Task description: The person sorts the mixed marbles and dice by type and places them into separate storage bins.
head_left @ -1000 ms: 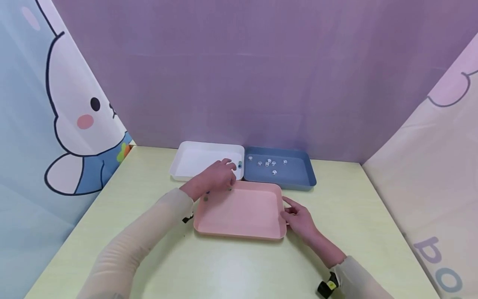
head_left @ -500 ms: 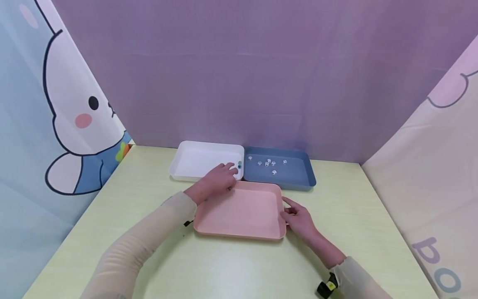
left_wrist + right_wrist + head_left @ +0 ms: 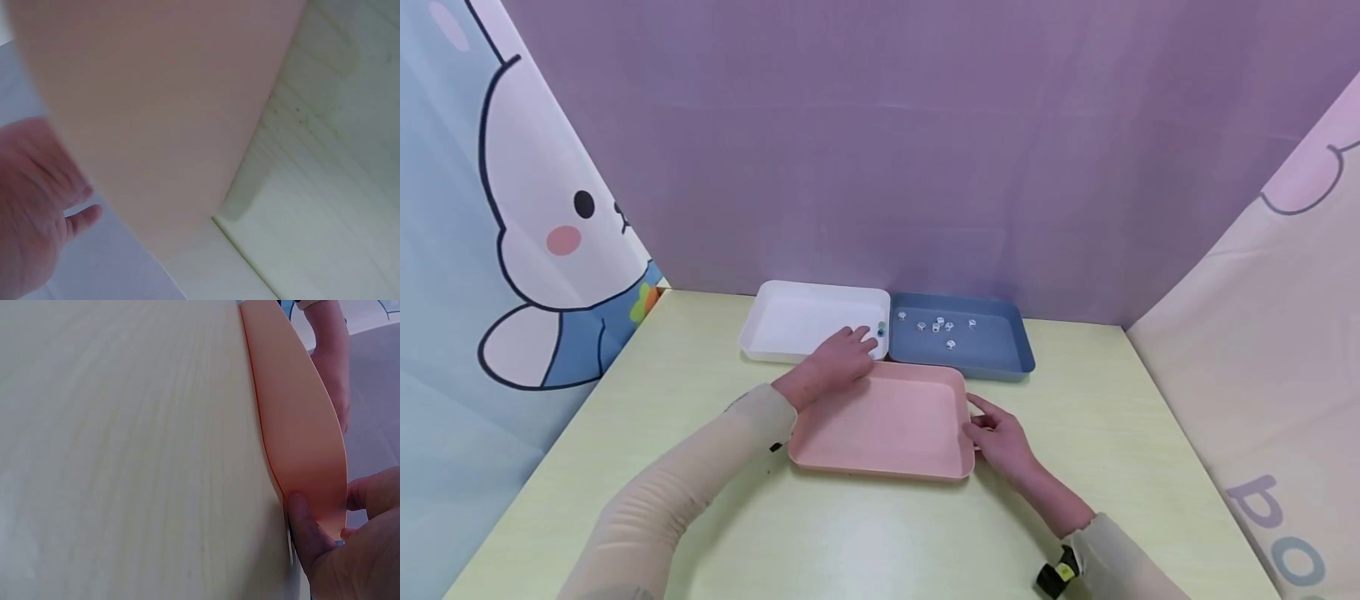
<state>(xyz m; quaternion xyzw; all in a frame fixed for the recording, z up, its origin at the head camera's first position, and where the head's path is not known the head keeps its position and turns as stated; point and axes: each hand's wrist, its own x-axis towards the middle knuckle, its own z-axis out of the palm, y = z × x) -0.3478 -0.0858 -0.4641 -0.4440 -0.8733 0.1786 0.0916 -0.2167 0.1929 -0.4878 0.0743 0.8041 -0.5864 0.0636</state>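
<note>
My left hand (image 3: 841,360) reaches over the back left part of the pink tray (image 3: 895,425), its fingers close to the front edge of the white tray (image 3: 805,321). Whether its fingertips pinch something is hidden in the head view; the tray's wall (image 3: 162,125) covers part of the hand (image 3: 31,200) in the left wrist view. Small green and blue pieces (image 3: 881,330) lie at the white tray's right end. With thumb and fingers, my right hand (image 3: 1003,442) grips the pink tray's right side; the right wrist view shows its thumb (image 3: 305,528) against the outer wall.
A blue tray (image 3: 1000,358) stands at the back right, beside the white one, with several white dice (image 3: 936,327) in it. A purple backdrop (image 3: 880,150) rises behind the pale table (image 3: 865,542). Printed cloths (image 3: 445,292) hang at both sides.
My left hand has shifted slightly right and its forearm now covers the pink tray's left corner. The small dark pieces seen there earlier are out of sight. The right hand keeps its place.
</note>
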